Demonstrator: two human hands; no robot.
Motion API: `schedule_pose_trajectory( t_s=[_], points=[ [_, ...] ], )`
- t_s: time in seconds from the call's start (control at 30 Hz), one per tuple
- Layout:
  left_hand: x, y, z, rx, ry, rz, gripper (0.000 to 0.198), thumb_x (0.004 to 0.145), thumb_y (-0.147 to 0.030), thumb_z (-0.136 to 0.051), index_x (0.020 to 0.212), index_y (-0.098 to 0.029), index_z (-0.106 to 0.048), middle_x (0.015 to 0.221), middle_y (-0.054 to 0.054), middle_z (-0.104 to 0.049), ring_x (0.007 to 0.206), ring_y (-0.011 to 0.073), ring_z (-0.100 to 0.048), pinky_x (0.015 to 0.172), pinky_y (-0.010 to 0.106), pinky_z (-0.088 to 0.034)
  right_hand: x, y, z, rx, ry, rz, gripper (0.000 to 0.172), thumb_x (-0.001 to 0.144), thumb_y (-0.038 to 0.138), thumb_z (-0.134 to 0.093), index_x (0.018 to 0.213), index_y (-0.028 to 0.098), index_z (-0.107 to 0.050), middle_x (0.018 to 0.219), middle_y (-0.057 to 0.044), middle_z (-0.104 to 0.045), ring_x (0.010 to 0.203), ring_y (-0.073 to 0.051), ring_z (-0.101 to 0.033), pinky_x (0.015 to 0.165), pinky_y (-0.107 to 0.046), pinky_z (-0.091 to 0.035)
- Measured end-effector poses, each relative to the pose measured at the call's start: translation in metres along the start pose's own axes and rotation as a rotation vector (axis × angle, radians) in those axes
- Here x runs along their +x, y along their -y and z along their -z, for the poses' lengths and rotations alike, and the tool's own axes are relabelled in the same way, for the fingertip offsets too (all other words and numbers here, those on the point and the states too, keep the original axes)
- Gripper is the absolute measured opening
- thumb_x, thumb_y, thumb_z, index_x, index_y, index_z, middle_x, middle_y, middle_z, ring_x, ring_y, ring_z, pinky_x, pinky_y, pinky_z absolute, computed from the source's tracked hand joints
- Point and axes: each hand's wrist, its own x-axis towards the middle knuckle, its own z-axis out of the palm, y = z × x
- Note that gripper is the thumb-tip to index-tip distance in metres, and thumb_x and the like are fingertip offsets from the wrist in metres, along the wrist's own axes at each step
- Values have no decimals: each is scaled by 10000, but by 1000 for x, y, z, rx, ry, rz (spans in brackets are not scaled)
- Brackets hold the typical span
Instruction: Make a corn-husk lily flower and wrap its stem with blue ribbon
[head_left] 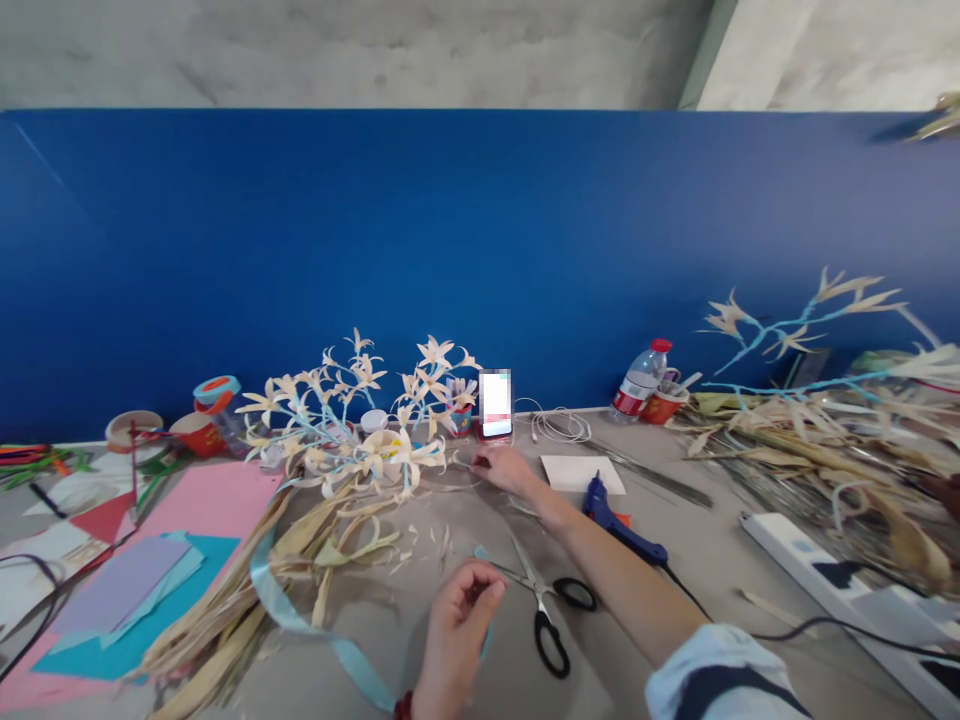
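My left hand (pixel 461 615) is low in the middle, thumb and forefinger closed in a pinch; what lies between them is hidden. Bits of light-blue ribbon show beside it, and a longer ribbon (pixel 300 615) curls across the table to its left. Beside those fingertips lie black-handled scissors (pixel 541 590), blades apart. Farther forward, my right hand (pixel 504 468) has its fingers drawn together near a thin pale strip; I cannot make out what they grip. Just left of it stand cream handmade flowers (pixel 401 460) on light-blue stems.
A phone (pixel 495 405) stands at the back by a coiled white cable (pixel 562 425). A blue glue gun (pixel 622 525) lies right of my forearm, near a power strip (pixel 832 580). Dried husks (pixel 225 610) and coloured paper (pixel 150 590) cover the left; more husks and a bottle (pixel 637 385) are right.
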Motion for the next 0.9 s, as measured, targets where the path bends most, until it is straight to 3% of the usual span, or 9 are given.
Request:
schedule_pose_trajectory(
  t_s=[0.23,0.4,0.53,0.6,0.73,0.9],
  points=[
    [2,1,0,7,20,23,255,762,-415,-678,751,-162,-647,681,-2,-541,673,133,-459,639,225,-367,-4,0,5,-30,22,-2,114,839,264,-632,892,179,-687,924,-60,-697,830,-189,-624,724,-265,-446],
    [2,3,0,-3,28,26,259,766,-416,-674,745,-160,-638,666,-10,-528,655,126,-444,626,227,-354,-10,-3,11,-31,23,-19,187,908,311,-576,997,157,-635,1045,-71,-643,917,-193,-613,815,-364,-498],
    [2,5,1,-8,33,29,243,773,-398,-674,741,-159,-641,660,-13,-535,646,119,-449,621,224,-354,-16,-1,18,19,-57,-48,52,807,191,-628,837,171,-665,972,-83,-672,937,-221,-597,782,-291,-443],
    [2,5,1,-20,30,30,231,769,-387,-681,765,-159,-652,687,-2,-569,671,123,-480,651,227,-372,-22,2,23,66,-122,-73,68,807,181,-591,832,175,-654,935,-77,-672,887,-213,-597,739,-278,-424],
    [4,5,1,-55,22,32,236,740,-368,-715,828,-160,-646,773,19,-612,734,134,-524,697,235,-395,-46,11,34,209,-252,-114,83,843,242,-543,822,180,-593,795,-42,-645,713,-174,-562,645,-263,-401],
    [3,5,0,-26,80,51,261,739,-391,-706,728,-159,-588,642,-28,-507,608,105,-437,595,218,-348,-100,33,38,413,-286,-98,261,953,374,-377,775,212,-479,612,29,-528,576,-136,-506,564,-236,-402]
  ],
)
